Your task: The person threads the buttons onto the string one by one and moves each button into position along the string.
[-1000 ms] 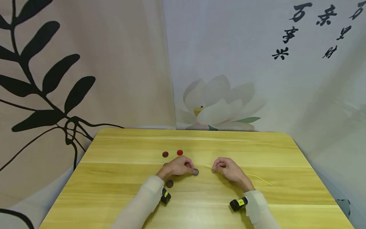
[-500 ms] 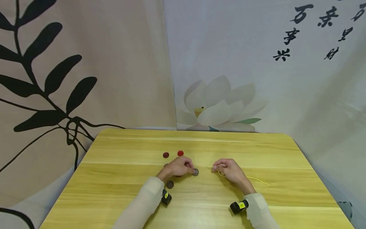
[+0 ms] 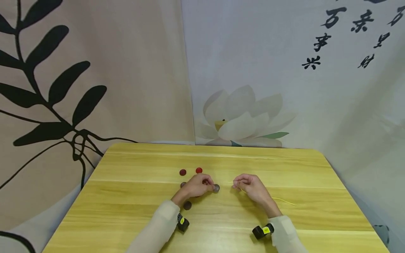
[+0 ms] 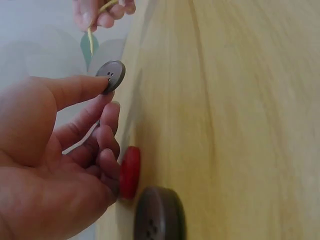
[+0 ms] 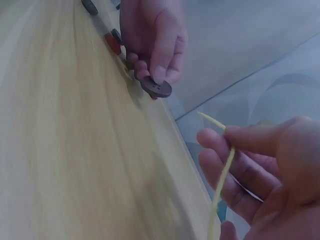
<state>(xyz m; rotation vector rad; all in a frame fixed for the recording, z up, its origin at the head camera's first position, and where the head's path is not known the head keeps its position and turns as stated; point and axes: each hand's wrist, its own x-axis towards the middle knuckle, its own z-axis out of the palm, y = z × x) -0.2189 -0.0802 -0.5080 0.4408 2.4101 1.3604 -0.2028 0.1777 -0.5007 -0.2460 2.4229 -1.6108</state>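
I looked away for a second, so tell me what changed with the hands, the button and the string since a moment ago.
Little. The left hand lifted the grey button slightly off the table; the right hand drew the yellow string a bit closer. Both grips stayed; the red buttons lie unmoved.

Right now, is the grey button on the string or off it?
Off it: the left hand pinches the button, the string tip is apart.

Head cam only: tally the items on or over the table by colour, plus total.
Red buttons: 2
Grey buttons: 3, one partly hidden behind the hand
Yellow string: 1
Total: 6
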